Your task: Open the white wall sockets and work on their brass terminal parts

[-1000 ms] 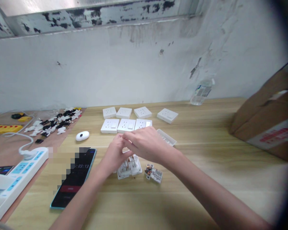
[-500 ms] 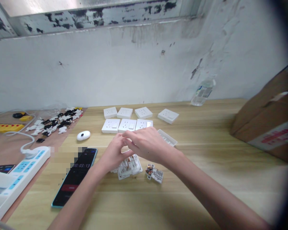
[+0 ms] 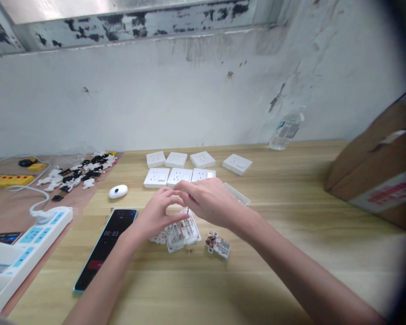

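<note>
Currently uncovered housing (image 3: 183, 234): on the table (image 3: 291, 189), beneath both hands.
Right hand (image 3: 208, 203): apparently pinching a thin tool (image 3: 188, 211) above the housing.
Left hand (image 3: 157, 211): curved over the housing's far-left side, thumb and forefinger apart; whether it grips anything is impossible to tell.
Tiny bits (image 3: 189, 251): just nearside of the housing.
Risk: an unsteadied housing could shift, making the tool slip; a brushing wrist could scatter the bits.

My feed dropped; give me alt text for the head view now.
The left hand and right hand are close together over an open white socket housing, the right apparently holding a thin tool. A small loose part lies to the housing's right, seven white sockets lie behind, and a phone is at left.
</note>
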The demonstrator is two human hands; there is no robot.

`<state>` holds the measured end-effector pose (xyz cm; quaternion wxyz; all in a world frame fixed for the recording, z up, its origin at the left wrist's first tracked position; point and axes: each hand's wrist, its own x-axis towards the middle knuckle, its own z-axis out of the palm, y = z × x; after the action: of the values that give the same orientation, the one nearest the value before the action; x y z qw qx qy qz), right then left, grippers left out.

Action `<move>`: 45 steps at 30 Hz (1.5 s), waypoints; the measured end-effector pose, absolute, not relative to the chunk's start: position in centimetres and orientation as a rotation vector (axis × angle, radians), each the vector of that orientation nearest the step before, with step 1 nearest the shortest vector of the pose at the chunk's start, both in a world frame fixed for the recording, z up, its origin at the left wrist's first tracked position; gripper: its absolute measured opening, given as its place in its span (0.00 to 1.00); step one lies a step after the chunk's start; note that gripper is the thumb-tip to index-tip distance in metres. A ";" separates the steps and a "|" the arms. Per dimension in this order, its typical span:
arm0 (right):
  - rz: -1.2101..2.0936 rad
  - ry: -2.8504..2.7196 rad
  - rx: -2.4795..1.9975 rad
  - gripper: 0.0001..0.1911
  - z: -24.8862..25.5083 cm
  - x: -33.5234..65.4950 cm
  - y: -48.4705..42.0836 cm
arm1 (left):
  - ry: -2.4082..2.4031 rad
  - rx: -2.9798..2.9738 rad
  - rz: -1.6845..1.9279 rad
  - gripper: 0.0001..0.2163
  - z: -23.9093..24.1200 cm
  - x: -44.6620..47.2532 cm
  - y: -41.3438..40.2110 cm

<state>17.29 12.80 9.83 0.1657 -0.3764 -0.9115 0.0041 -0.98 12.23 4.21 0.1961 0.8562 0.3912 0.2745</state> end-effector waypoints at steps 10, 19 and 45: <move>-0.009 -2.444 -1.064 0.13 10.8 18.5 13.3 | 1.124 2.490 0.597 0.05 4.0 -0.8 11.9; -0.055 -2.078 -1.234 0.12 15.2 24.3 14.2 | 1.173 2.370 0.962 0.07 4.8 5.5 13.8; 0.201 -2.351 -1.092 0.16 7.6 17.3 13.4 | 1.222 2.498 0.420 0.12 4.1 -1.8 9.7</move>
<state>17.31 13.41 7.57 0.2673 -0.4046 -0.8714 0.0746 -1.80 9.75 4.08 0.1641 0.8762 0.4286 0.1472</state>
